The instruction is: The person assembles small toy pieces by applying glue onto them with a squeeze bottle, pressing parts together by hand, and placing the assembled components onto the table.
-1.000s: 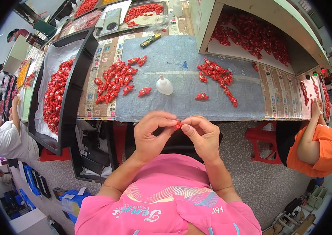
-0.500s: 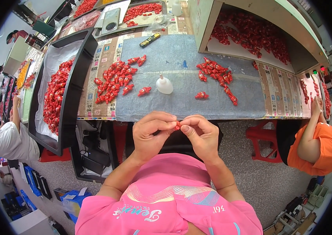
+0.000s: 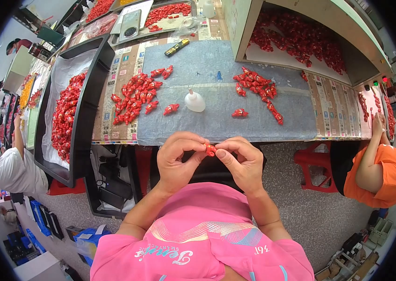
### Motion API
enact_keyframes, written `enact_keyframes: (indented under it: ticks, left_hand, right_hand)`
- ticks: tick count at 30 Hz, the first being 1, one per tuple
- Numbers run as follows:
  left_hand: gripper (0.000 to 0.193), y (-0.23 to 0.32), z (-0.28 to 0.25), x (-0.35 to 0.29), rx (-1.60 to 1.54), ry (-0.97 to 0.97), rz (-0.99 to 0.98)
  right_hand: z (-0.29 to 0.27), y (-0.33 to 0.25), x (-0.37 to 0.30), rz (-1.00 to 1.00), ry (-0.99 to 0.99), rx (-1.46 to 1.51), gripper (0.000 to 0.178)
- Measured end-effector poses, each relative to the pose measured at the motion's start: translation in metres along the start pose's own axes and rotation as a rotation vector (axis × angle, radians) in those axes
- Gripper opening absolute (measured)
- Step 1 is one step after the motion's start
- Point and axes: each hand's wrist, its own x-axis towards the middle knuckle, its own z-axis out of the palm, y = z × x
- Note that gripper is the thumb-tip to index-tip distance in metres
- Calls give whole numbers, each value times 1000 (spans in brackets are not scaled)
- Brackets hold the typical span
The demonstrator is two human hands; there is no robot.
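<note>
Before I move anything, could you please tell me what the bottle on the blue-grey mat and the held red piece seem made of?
The bottle looks like plastic with a smooth, satin finish: its whitish wall seems translucent. The red piece looks glossy, with bright spots on its surface; perhaps plastic or resin, though too small to be sure.

Holds a piece (image 3: 210, 150) between the hands (image 3: 180, 161), by the near edge of the desk (image 3: 331, 112). Has a mat (image 3: 207, 126) on the desk, with a bottle (image 3: 194, 101) on it. Has a heap (image 3: 135, 98) left of the bottle, partly off the mat, and a second heap (image 3: 256, 84) to the right. Includes a bin (image 3: 91, 107) of pieces farther left, a box (image 3: 242, 28) with pieces inside at the right rear, and a tray (image 3: 193, 9) behind the mat, right of a phone (image 3: 130, 23).
</note>
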Motion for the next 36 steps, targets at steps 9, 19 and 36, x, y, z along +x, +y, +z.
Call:
enact_keyframes:
  ticks: [9,19,36]
  left_hand:
    - [21,3,-4,2,105,5,147]
    - [21,1,-10,2,191,50,126]
    - [17,-33,-73,18,790,299,179]
  right_hand:
    - [2,-1,1,-94,0,-51,11]
    - [0,-2,13,-79,-105,-109,15]
    - [-38,13,36,-257,221,-449,12]
